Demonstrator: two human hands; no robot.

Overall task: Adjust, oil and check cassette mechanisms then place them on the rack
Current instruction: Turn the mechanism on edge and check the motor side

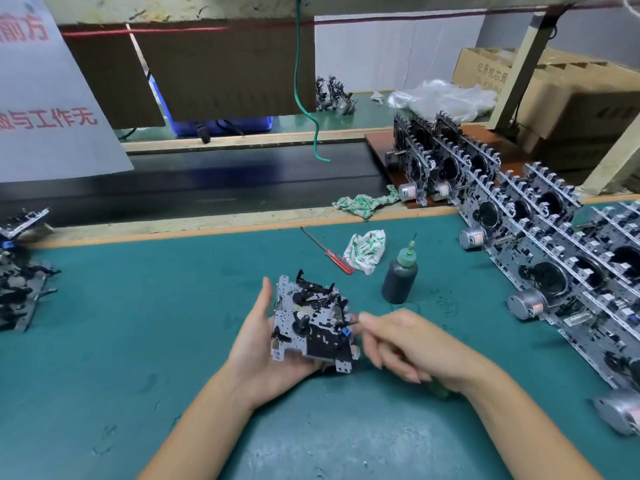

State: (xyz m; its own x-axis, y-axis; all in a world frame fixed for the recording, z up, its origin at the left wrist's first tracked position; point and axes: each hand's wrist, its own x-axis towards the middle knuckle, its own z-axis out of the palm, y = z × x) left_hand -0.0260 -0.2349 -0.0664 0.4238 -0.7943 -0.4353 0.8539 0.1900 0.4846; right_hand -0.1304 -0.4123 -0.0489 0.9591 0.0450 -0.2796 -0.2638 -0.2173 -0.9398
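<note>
A cassette mechanism (311, 323), a grey metal plate with black parts, lies face up in my left hand (258, 355) above the teal mat. That hand cups it from below, thumb up along its left edge. My right hand (408, 344) is at its right side, the forefinger tip touching its right edge near a small blue part. The other fingers are curled, and a bit of a green tool handle (443, 391) shows under the palm. A dark oil bottle (400, 277) with a green nozzle stands just beyond. The rack (540, 237) of finished mechanisms runs along the right.
A red-handled screwdriver (329, 252) and a crumpled cloth (367, 251) lie behind the bottle. More mechanisms (20, 285) are piled at the left edge. A black conveyor belt (207, 188) runs past the wooden table rim, with another cloth (363, 202) on it. Cardboard boxes (571, 98) stand back right.
</note>
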